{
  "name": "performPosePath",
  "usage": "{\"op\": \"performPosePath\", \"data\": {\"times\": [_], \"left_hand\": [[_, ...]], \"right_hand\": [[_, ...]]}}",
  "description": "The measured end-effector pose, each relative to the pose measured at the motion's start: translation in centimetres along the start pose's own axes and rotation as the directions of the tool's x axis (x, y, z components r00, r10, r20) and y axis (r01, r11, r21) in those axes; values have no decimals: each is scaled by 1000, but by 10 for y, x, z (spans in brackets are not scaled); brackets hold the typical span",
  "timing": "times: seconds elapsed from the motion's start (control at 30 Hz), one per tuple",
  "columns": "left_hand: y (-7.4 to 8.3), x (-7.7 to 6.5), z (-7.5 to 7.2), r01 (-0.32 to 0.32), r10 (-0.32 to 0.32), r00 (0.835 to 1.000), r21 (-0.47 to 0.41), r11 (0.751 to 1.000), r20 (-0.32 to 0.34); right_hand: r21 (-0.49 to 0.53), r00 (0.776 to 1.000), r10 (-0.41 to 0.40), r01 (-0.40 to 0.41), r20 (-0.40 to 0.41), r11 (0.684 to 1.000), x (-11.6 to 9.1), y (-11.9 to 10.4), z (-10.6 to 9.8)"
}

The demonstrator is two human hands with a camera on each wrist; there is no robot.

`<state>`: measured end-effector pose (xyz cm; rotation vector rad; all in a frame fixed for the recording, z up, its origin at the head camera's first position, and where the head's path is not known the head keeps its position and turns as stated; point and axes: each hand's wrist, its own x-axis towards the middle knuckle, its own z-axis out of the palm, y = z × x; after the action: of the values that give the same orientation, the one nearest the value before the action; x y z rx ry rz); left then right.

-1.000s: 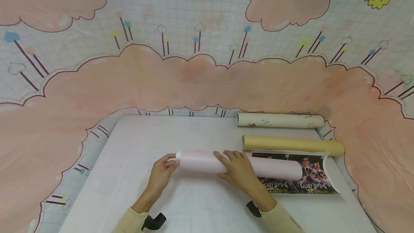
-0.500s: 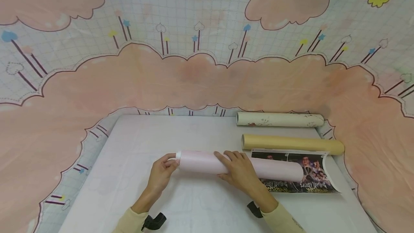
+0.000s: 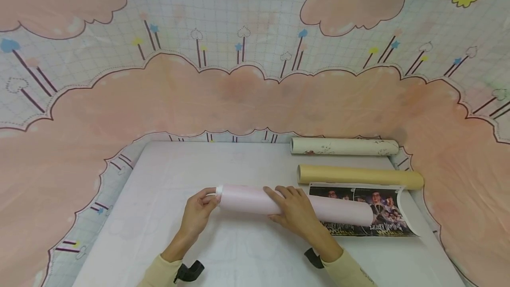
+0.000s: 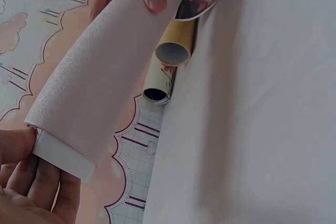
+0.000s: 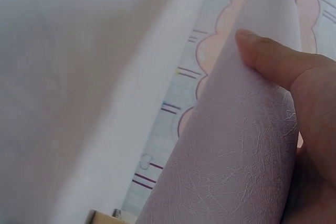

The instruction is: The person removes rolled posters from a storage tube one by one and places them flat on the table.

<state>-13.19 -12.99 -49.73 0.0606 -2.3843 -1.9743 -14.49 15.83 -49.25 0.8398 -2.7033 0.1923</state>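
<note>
A pale pink roll of textured wallpaper (image 3: 247,200) lies across both hands in the head view, its right end overlapping a dark printed poster. The left hand (image 3: 198,213) pinches a white inner edge (image 4: 64,157) that sticks out at the roll's left end, thumb on one side and fingers on the other in the left wrist view. Around the middle of the roll, the right hand (image 3: 295,211) grips with fingers over the top and thumb on the near side. In the right wrist view its thumb presses along the embossed surface of the roll (image 5: 236,140).
Beyond the hands on the right lie a yellow roll (image 3: 358,176) and a cream roll with a floral print (image 3: 344,146). The poster (image 3: 388,209) has a curled right edge. A white table (image 3: 239,251) stands against a cloud-patterned cloth (image 3: 255,101).
The right end of the pink roll has dipped slightly towards the near side. Both hands keep their hold in nearly the same place.
</note>
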Motion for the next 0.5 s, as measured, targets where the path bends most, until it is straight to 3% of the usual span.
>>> {"op": "performPosePath", "data": {"times": [0.2,0.37,0.5], "left_hand": [[-1,0,0,-2,2,1000,-1,1000,-15],[-2,1,-3,-11,11,1000,6,1000,-13],[-3,4,-20,-30,31,995,18,999,-95]], "right_hand": [[-21,1000,-16,16,-22,1000,2,0,-2],[13,1000,-11,10,6,1000,1,2,-3],[36,999,30,-31,19,999,-4,14,-4]]}}
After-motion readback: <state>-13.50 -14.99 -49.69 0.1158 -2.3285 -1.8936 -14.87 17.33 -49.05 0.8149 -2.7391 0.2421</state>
